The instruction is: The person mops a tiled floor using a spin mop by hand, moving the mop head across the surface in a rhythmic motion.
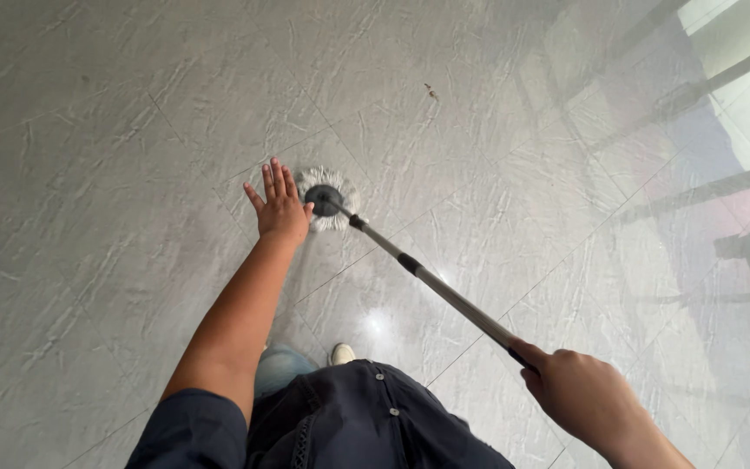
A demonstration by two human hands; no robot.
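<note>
Looking down from the head camera, the right hand [585,395] is wrapped closed around the upper end of a mop handle [431,282], which slopes down and away to a round mop head [326,199] with white strands lying flat on the grey tiled floor [115,174]. The left hand [279,205] is stretched out in front, fingers spread and holding nothing, seen just beside the mop head. A small dark speck [431,90] lies on the tiles well beyond it. Mopping well here likely calls for keeping the head pressed flat, the handle at a low slant, and even overlapping strokes; a second hand on the pole would probably steady it.
</note>
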